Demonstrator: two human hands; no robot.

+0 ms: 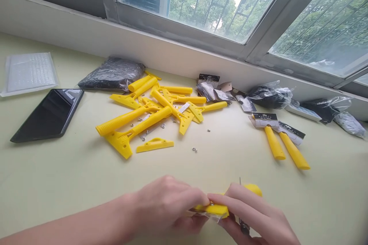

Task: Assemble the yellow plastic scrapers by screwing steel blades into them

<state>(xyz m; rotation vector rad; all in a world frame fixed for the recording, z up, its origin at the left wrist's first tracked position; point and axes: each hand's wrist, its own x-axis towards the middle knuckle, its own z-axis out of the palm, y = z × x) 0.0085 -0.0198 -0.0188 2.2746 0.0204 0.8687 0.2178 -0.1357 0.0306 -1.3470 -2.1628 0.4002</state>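
Near the front edge of the view, both my hands are closed around a yellow plastic scraper (217, 210). My left hand (169, 203) pinches its head from the left, thumb on top beside a small metal screw or nut. My right hand (255, 212) grips it from the other side, fingertips touching my left thumb. A rounded yellow end sticks out behind the right knuckles. Clear plastic shows under the scraper's front edge. Also tucked in my right hand is what looks like a screwdriver (245, 228), with a thin metal shaft pointing up and a dark lower part.
Several yellow scraper handles (149, 122) lie piled mid-table, with a loose yellow clamp piece (155, 144) and small nuts (194, 149). Two carded scrapers (274, 143) lie at right. A black phone (48, 116), dark plastic bag (112, 74) and packaging cards (212, 88) sit farther back.
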